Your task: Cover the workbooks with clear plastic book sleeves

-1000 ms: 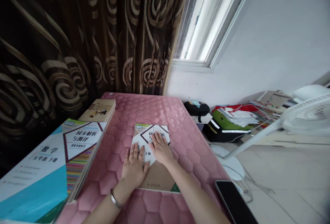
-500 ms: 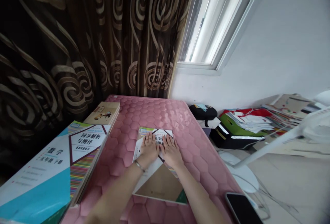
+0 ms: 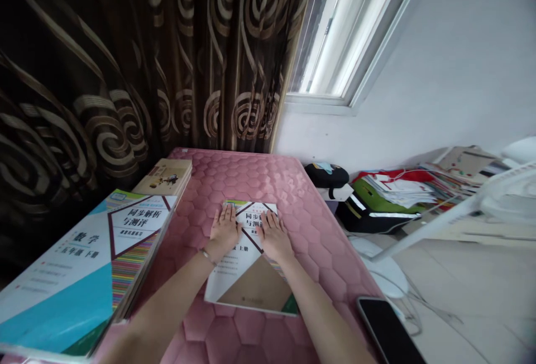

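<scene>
A workbook point(image 3: 255, 280) with a white and brown cover lies flat on the pink quilted surface point(image 3: 234, 177). On its upper left part rests my left hand point(image 3: 225, 231), palm down with the fingers stretched out; a bracelet point(image 3: 208, 257) circles that wrist. My right hand point(image 3: 274, 235) lies flat on the upper right part of the same cover, fingers extended. Between the two hands some printed characters show; the rest of the title is under my fingers. Neither hand grips anything.
To the left stands a stack of workbooks point(image 3: 79, 274) with a blue and white cover on top, and a tan book point(image 3: 165, 177) behind it. A phone point(image 3: 387, 327) lies at the right edge. Beyond that edge are a white fan point(image 3: 435, 219), a green and black bag point(image 3: 372, 207) and papers.
My hands have moved apart on the cover, the left one sliding toward the left edge, so more of the print between them shows. The view has shifted slightly.
</scene>
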The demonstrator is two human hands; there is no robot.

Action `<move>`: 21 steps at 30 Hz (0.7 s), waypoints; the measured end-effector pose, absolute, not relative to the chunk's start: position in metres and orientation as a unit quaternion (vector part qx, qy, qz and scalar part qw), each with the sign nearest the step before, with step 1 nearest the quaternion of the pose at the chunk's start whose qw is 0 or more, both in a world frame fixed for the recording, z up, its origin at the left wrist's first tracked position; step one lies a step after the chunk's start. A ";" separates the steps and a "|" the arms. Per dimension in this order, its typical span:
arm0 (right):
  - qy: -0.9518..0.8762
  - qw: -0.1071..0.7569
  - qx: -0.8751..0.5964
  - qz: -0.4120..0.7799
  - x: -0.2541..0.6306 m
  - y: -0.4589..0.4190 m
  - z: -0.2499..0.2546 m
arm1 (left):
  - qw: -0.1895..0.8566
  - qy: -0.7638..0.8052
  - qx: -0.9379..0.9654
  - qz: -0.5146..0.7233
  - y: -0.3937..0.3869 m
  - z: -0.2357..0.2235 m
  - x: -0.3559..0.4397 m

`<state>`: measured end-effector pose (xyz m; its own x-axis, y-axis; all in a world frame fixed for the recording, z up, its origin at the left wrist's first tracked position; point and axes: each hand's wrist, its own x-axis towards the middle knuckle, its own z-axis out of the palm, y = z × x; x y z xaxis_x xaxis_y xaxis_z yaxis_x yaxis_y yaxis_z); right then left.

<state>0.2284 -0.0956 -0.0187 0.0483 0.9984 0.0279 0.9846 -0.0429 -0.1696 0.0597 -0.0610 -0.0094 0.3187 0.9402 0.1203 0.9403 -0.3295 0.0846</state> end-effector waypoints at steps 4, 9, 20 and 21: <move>-0.689 0.067 -0.721 0.046 0.228 -0.096 -0.018 | 0.040 -0.541 -0.834 -0.096 -0.120 -0.030 0.038; -0.691 0.061 -0.719 0.042 0.230 -0.094 -0.014 | 0.086 -0.533 -0.830 -0.140 -0.167 -0.048 0.015; -0.777 0.145 -0.612 0.007 0.164 -0.197 -0.026 | 0.102 -0.525 -0.833 -0.141 -0.168 -0.050 0.016; -0.771 0.145 -0.620 0.004 0.169 -0.204 -0.028 | 0.103 -0.524 -0.832 -0.148 -0.168 -0.050 0.015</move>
